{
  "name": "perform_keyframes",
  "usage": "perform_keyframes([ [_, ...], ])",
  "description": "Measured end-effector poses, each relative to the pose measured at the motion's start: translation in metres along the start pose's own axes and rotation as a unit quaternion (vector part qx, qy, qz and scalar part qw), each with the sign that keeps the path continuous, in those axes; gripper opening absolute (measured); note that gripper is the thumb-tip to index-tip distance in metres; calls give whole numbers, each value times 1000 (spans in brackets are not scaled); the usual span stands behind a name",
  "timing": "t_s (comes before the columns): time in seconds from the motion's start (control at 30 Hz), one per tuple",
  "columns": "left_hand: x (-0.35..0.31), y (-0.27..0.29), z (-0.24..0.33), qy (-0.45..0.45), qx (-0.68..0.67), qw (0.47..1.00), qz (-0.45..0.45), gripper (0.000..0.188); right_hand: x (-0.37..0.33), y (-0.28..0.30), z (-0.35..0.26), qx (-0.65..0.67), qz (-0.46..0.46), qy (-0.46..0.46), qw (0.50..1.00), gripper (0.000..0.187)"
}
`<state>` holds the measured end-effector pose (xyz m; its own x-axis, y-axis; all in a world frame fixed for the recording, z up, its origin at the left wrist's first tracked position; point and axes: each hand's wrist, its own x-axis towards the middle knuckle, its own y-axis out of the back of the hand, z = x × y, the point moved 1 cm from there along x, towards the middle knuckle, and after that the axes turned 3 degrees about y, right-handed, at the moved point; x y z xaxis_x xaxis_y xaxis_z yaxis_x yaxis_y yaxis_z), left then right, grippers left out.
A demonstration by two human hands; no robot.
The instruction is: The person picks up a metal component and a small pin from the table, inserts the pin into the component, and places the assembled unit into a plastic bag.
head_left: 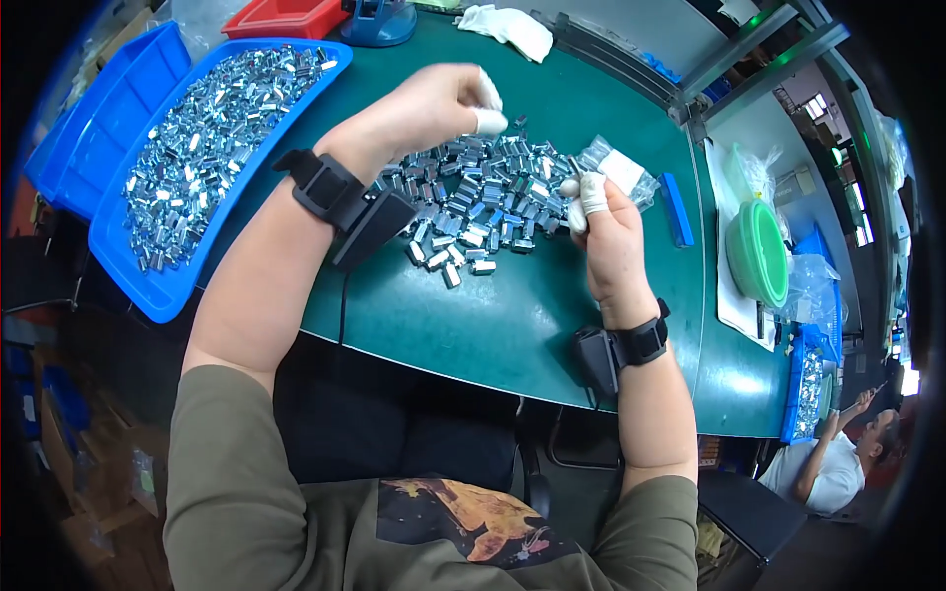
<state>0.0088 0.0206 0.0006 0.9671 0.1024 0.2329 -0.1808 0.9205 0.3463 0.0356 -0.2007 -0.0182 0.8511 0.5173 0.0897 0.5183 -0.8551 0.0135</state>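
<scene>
My left hand is raised over the far left edge of a heap of short, flat-sided shiny metal pieces. White covers are on its thumb and forefinger, whose tips come close together in a pinch; anything between them is too small to make out. One dark piece shows just beyond these fingertips. At the heap's right side, my right hand, also with white finger covers, pinches a small metal piece that its fingers mostly hide. Black strapped devices sit on both wrists.
A blue tray full of metal pieces stands left on the green table. Clear plastic bags and a blue bar lie right of the heap. Farther right are a green basin and a seated person.
</scene>
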Motion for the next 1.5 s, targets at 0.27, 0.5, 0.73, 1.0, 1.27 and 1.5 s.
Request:
perform_keyframes([
  [0.27,-3,-35,4,-35,422,900,-104,20,6,-3,1,-24,-14,13,1000,24],
  [0.5,-11,-36,18,6,365,925,-107,14,7,2,8,-37,-17,31,999,20],
  [0.73,-8,-39,21,142,-253,953,-85,15,7,1,14,-39,-24,65,997,17],
  [1.0,-21,-60,28,146,-366,912,-113,22,3,-4,4,134,-49,-1,990,17],
  [1.27,-20,-59,33,91,-275,954,-82,27,4,-2,3,127,-32,-4,991,16],
  [1.5,-19,-63,30,12,-184,982,-37,25,4,6,8,-15,3,98,995,16],
])
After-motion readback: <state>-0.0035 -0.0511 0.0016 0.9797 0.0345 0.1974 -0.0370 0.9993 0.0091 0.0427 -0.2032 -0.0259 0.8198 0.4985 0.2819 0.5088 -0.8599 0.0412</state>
